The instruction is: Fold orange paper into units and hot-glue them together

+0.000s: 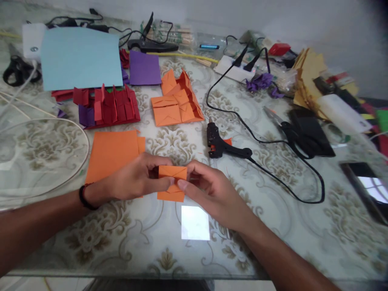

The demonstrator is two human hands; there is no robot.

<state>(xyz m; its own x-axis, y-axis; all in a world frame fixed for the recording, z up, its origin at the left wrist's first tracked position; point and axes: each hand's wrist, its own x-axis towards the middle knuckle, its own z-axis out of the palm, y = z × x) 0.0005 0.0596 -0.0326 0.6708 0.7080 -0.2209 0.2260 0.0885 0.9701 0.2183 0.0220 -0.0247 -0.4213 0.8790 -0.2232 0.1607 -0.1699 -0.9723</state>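
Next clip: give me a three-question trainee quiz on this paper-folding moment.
1. True or false: both hands grip the small folded orange paper piece.
2. What lies nearest right of the flat orange paper sheets: A black glue gun, B black scissors, C light blue card?
3. What colour is the folded stack beside the orange folded units?

Key: 1 true: left hand, right hand. 2 A, black glue gun. 3 dark red.

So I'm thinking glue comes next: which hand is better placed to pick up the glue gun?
Probably the right hand. The glue gun lies just beyond it on the right, while the left hand would have to cross over the folded orange paper both hands hold.
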